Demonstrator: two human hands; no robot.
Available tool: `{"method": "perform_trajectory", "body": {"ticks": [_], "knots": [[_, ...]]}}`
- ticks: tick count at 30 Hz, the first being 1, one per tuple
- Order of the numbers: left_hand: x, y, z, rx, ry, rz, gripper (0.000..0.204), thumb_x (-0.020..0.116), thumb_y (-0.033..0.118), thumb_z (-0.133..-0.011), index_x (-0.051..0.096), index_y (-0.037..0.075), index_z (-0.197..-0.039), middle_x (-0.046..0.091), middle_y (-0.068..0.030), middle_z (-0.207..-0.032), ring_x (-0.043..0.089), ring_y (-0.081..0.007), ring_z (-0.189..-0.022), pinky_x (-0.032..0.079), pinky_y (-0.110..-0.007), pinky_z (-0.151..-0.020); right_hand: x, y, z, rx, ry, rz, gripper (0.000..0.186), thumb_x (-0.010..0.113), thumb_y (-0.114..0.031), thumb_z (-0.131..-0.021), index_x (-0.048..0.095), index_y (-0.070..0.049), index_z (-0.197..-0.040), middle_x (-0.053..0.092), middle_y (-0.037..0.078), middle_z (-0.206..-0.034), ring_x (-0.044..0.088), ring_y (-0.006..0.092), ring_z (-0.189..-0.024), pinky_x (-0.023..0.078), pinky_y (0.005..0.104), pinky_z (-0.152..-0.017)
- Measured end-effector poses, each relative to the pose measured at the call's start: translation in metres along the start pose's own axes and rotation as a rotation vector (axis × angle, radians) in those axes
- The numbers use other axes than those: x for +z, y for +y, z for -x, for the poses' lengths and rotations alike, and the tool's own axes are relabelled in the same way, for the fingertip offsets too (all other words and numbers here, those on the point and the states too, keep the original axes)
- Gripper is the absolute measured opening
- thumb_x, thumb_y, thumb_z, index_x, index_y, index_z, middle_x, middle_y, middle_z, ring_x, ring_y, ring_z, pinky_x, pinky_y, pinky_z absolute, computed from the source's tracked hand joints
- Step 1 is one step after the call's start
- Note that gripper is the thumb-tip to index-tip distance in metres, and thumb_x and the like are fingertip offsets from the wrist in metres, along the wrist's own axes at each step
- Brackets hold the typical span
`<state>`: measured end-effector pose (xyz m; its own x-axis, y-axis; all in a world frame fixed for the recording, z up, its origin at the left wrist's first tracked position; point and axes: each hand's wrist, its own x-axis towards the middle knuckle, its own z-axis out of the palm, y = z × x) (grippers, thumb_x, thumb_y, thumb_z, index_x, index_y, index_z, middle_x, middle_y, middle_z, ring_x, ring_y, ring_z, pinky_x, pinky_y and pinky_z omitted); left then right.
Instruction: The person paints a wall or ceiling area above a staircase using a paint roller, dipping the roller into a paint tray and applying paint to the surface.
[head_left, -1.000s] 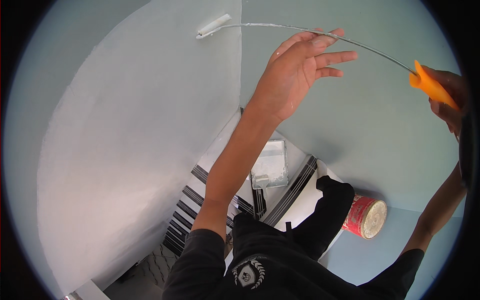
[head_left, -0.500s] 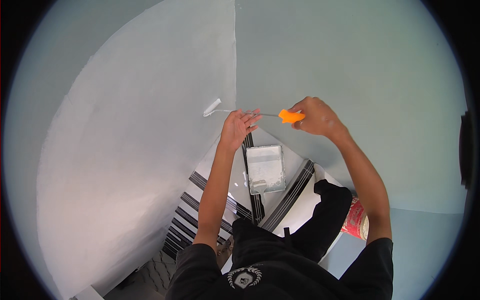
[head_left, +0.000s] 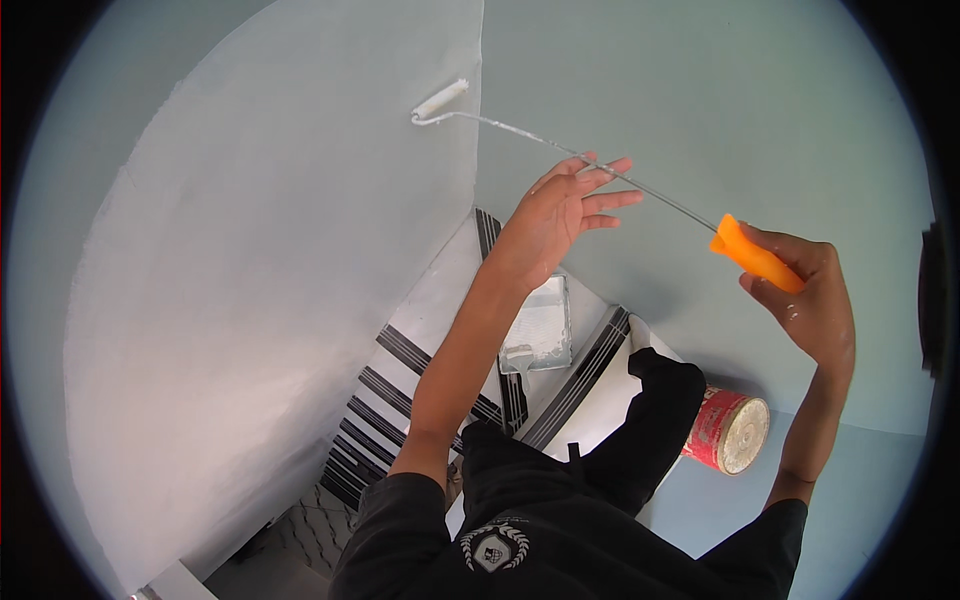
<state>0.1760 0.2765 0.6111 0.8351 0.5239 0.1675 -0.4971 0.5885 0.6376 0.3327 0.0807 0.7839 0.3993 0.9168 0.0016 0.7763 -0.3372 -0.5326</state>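
My right hand [head_left: 822, 305] grips the orange handle of a mini paint roller [head_left: 757, 258], out to the right. Its long thin metal rod slants up and left to a small white roller sleeve at the pale left wall [head_left: 270, 260], close to the corner; whether the sleeve presses on the wall I cannot tell. My left hand [head_left: 545, 228] lies under the middle of the rod, fingers stretched and spread, the rod crossing them without being gripped. Below, partly behind my left forearm, a paint tray [head_left: 555, 320] holds white paint and a brush-like tool [head_left: 518, 358].
Black-and-white striped steps [head_left: 400, 350] descend below the left wall. A red bucket with a whitish lid [head_left: 743, 437] is by my leg on the right. The grey-green right wall [head_left: 680, 90] meets the left wall at the corner. A dark object [head_left: 932, 300] shows at the right rim.
The roller sleeve has moved up along the left wall. My right hand has swung right and slightly down with the handle; my left hand has shifted up and right along the rod.
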Motion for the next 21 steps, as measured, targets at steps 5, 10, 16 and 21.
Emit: {"method": "perform_trajectory", "body": {"ticks": [5, 10, 16, 21], "knots": [[-0.007, 0.009, -0.017, 0.001, 0.012, -0.032, 0.035, 0.044, 0.030, -0.099, 0.054, 0.004, -0.119, 0.055, -0.0239, -0.136, 0.056, -0.0364, -0.124, 0.048, -0.039, -0.095, 0.000, 0.002, -0.020, -0.089, 0.109, -0.024, 0.041, 0.074, 0.008, -0.075, 0.071, -0.002, -0.114, 0.074, 0.015, -0.096, 0.069, 0.0159, -0.081, 0.054, 0.0292, -0.078], [-0.074, -0.025, -0.013, -0.081, 0.195, 0.010, 0.033, 0.043, 0.028, -0.097, 0.053, 0.002, -0.114, 0.058, -0.0232, -0.132, 0.060, -0.0341, -0.120, 0.049, -0.039, -0.093, 0.062, 0.024, -0.063, -0.025, -0.084, 0.093, 0.040, 0.075, 0.001, -0.075, 0.073, -0.006, -0.113, 0.073, 0.016, -0.101, 0.070, 0.0269, -0.078, 0.054, 0.0317, -0.079], [-0.203, -0.099, -0.010, -0.224, 0.503, 0.006, 0.034, 0.046, 0.031, -0.095, 0.053, 0.002, -0.112, 0.065, -0.0195, -0.121, 0.064, -0.0261, -0.110, 0.048, -0.037, -0.091, 0.198, 0.087, -0.119, -0.071, -0.156, 0.300, 0.035, 0.075, -0.014, -0.074, 0.074, -0.011, -0.109, 0.072, 0.014, -0.092, 0.068, 0.0316, -0.084, 0.056, 0.0406, -0.079], [-0.329, -0.159, 0.012, -0.428, 0.772, 0.146, 0.044, 0.056, 0.037, -0.089, 0.051, 0.003, -0.116, 0.067, -0.0101, -0.118, 0.063, -0.0218, -0.111, 0.040, -0.040, -0.097, 0.346, 0.117, -0.141, -0.103, -0.237, 0.292, 0.012, 0.067, -0.009, -0.072, 0.070, -0.005, -0.084, 0.070, 0.016, -0.084, 0.070, 0.0314, -0.082, 0.056, 0.0406, -0.074]]}}
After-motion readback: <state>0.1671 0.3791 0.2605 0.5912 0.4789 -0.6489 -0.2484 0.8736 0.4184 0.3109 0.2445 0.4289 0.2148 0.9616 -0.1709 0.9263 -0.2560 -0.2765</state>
